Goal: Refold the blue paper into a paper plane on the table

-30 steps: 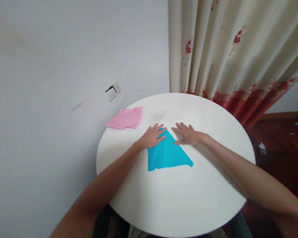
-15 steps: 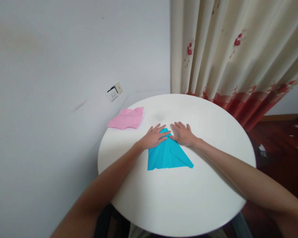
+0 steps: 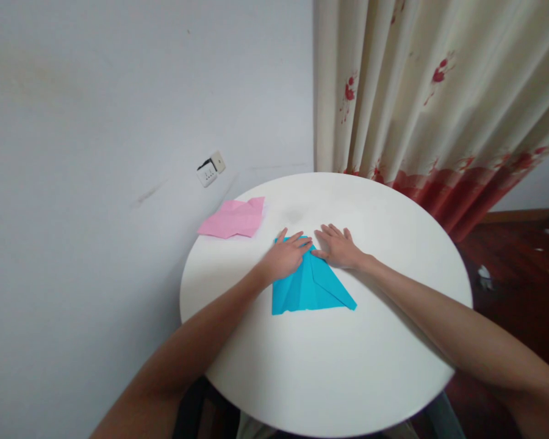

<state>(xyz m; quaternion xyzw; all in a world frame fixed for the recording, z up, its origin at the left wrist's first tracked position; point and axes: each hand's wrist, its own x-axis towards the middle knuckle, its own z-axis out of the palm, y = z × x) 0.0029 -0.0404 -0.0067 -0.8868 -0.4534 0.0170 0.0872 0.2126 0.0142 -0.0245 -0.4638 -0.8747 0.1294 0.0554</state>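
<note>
A blue sheet of paper (image 3: 308, 286) lies on the white round table (image 3: 329, 372), with creases fanning down from its top and its right side folded inward. My left hand (image 3: 286, 256) rests on the upper left of the sheet, fingers spread and pointing to the right, covering part of it. My right hand (image 3: 338, 247) lies flat at the sheet's upper right edge, its fingers stretched out on the table and its thumb touching the paper near the top. Neither hand grips anything.
A creased pink sheet of paper (image 3: 233, 218) lies at the table's back left edge. Beyond it is the wall with a power socket (image 3: 207, 175). A cream curtain with red flowers (image 3: 393, 110) hangs behind the table at the right.
My left hand has shifted slightly on the blue paper and its fingers have turned, uncovering the sheet's upper left corner. The right hand and both sheets have stayed in place.
</note>
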